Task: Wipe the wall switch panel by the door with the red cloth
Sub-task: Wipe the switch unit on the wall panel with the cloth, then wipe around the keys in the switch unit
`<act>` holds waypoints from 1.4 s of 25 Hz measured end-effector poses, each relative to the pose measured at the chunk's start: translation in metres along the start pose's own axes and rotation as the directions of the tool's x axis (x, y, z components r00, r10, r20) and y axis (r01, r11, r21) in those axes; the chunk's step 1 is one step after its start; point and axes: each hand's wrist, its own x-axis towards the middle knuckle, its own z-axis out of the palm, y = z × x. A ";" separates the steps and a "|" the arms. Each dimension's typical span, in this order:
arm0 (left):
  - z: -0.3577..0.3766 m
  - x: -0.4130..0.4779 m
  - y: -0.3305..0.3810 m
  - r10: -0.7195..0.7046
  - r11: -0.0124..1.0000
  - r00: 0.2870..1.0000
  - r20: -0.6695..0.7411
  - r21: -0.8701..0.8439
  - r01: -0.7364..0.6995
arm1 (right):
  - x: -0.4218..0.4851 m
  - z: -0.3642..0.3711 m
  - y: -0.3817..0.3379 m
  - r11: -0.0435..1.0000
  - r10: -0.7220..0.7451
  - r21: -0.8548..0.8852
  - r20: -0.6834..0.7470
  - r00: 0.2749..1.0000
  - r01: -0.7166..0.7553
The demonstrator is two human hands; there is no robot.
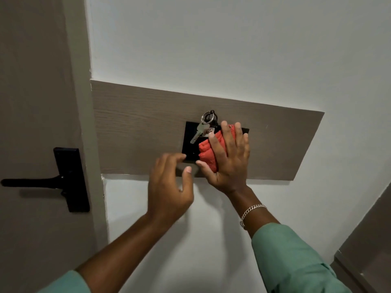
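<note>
Right up against the wall, the black switch panel sits near the lower edge of a grey wood-grain board, roughly at its middle. Folded into a thick pad, the red cloth is pressed flat onto the right part of the panel by the right hand, fingers spread across it and thumb hooked under its lower left corner. From the panel's top edge hangs a key ring with a silver key, dangling just left of the cloth and touching the hand's forefinger, as far as I can tell. The left hand holds nothing; its fingers are loosely curled and parted, the forefinger tip reaching the panel's lower left corner, the thumb just short of the other hand's thumb. A silver chain bracelet circles the right wrist above a green sleeve. Beyond the board's left edge stands the door with its black lever handle.
</note>
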 end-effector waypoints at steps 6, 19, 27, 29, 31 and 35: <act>0.043 0.005 0.043 -0.570 0.679 0.774 0.274 -0.373 0.632 | -0.010 -0.017 0.007 0.994 0.003 0.107 0.182 0.983 -0.022; 0.215 -0.106 0.137 -0.457 0.429 0.561 0.690 -0.381 0.819 | -0.191 -0.180 0.127 -0.486 0.616 0.421 0.786 0.041 -0.766; 0.412 -0.247 0.222 -0.473 0.451 0.311 0.824 -0.077 0.889 | -0.342 -0.290 0.289 -0.508 0.779 0.298 0.560 -0.283 -0.808; 0.459 -0.282 0.240 -0.494 0.459 0.255 0.831 0.001 0.888 | -0.379 -0.308 0.318 -0.475 0.821 0.248 0.470 -0.323 -0.845; 0.499 -0.314 0.250 -0.514 0.418 0.188 0.837 0.053 0.907 | -0.412 -0.318 0.344 -0.438 0.855 0.140 0.368 -0.364 -0.888; 0.545 -0.360 0.246 -0.425 0.208 -0.001 0.905 0.099 0.973 | -0.457 -0.313 0.390 -0.563 0.810 0.091 0.259 -0.527 -0.821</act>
